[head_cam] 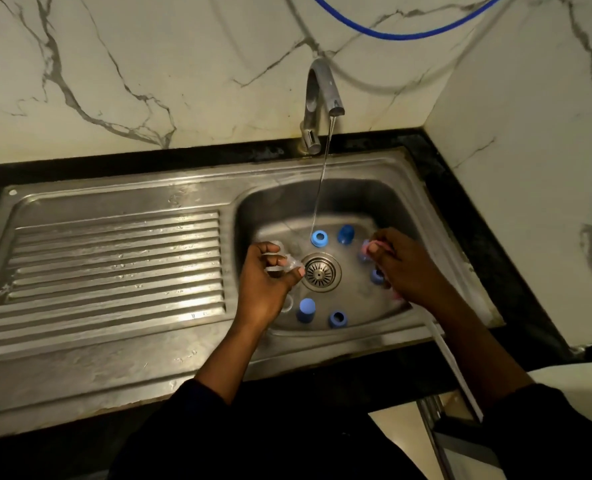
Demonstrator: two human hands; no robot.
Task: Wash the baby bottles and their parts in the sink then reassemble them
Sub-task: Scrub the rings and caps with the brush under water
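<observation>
Both hands are down in the steel sink basin (363,199). My left hand (266,285) grips a clear silicone teat (289,265) just left of the drain (320,271). My right hand (408,268) holds a pink part (369,247) at the basin's right side. Water runs from the tap (322,98) onto a light blue ring (319,238). A blue cap (345,233) stands beside the ring. Another blue cap (305,310) and a blue ring (337,318) lie at the front. One more blue part (377,275) peeks out under my right hand.
A ribbed steel draining board (114,265) lies left of the basin. Marble walls close off the back and right. A blue hose (402,32) hangs on the wall above the tap. A black counter edge (478,209) borders the sink on the right.
</observation>
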